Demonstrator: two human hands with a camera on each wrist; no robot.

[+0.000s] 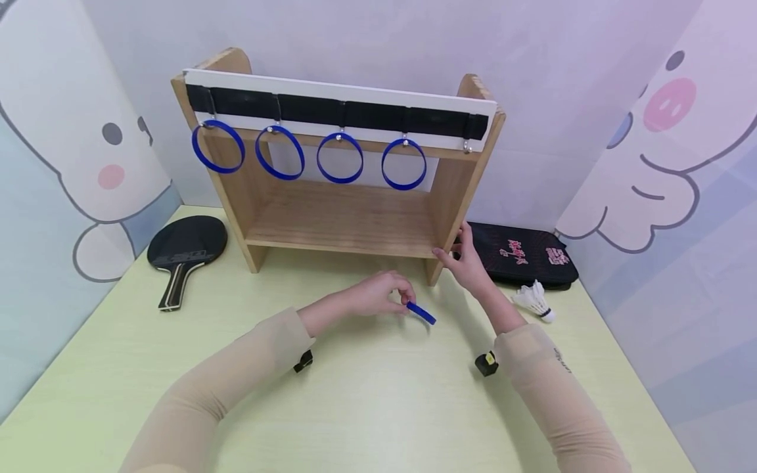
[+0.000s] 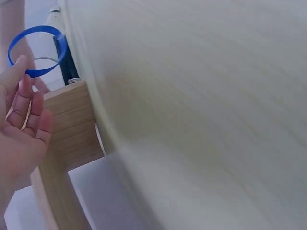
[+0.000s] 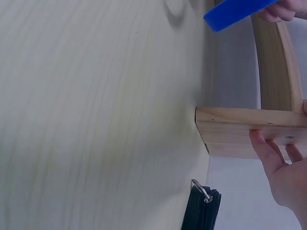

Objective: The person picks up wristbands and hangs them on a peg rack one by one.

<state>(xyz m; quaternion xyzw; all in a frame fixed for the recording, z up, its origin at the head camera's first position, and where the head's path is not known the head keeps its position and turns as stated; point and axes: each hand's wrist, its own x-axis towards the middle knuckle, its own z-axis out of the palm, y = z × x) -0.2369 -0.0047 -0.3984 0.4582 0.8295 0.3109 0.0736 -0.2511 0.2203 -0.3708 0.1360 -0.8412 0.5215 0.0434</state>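
Over the table, in front of a wooden shelf (image 1: 337, 220), my left hand (image 1: 378, 294) pinches a blue ring (image 1: 421, 313) between thumb and finger. The left wrist view shows that ring (image 2: 61, 47) round and raised, the other fingers loosely bent below. My right hand (image 1: 471, 268) holds the shelf's right side panel, thumb at its front edge and fingers on the outer face (image 3: 225, 132). Several blue rings hang from hooks along the shelf's black-and-white top strip, the rightmost ring (image 1: 404, 186) among them. The hook (image 1: 467, 147) at the far right end carries no ring.
A black table tennis bat (image 1: 188, 243) lies left of the shelf. To the right are a black case (image 1: 503, 253) with pink lettering and a white shuttlecock (image 1: 534, 301). Small black objects, one by the right forearm (image 1: 486, 364), are near both forearms.
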